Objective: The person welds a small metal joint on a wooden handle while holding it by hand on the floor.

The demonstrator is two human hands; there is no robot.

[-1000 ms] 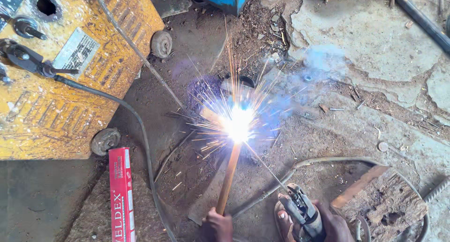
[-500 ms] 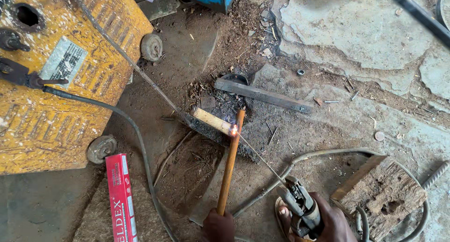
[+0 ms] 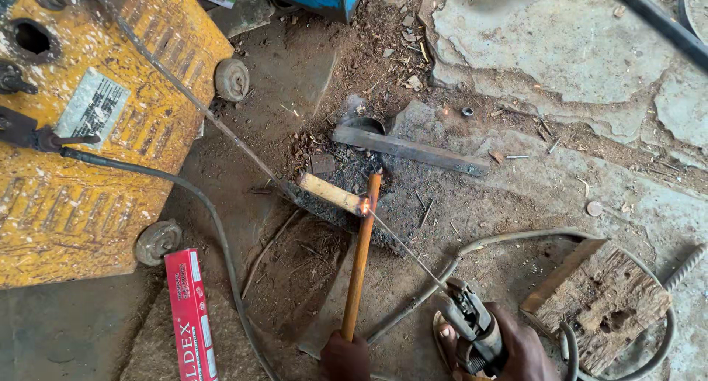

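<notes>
Welding on the dirt floor — rod tip is glowing at the joint.

The right hand (image 3: 516,348) is clenching the rod clamp (image 3: 472,326), its welding rod (image 3: 405,242) touching where the orange bar (image 3: 359,267) is meeting a pale bar (image 3: 330,193); the left hand (image 3: 345,357) is gripping the orange bar's near end. Best holding both steady, tip on the seam. Beyond is lying a flat steel strip (image 3: 409,150) — the yellow welder (image 3: 81,130) is standing at the far left.

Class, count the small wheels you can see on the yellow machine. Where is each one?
2: one wheel at its upper right corner, one wheel at its lower right. Others may be hidden beneath.
</notes>
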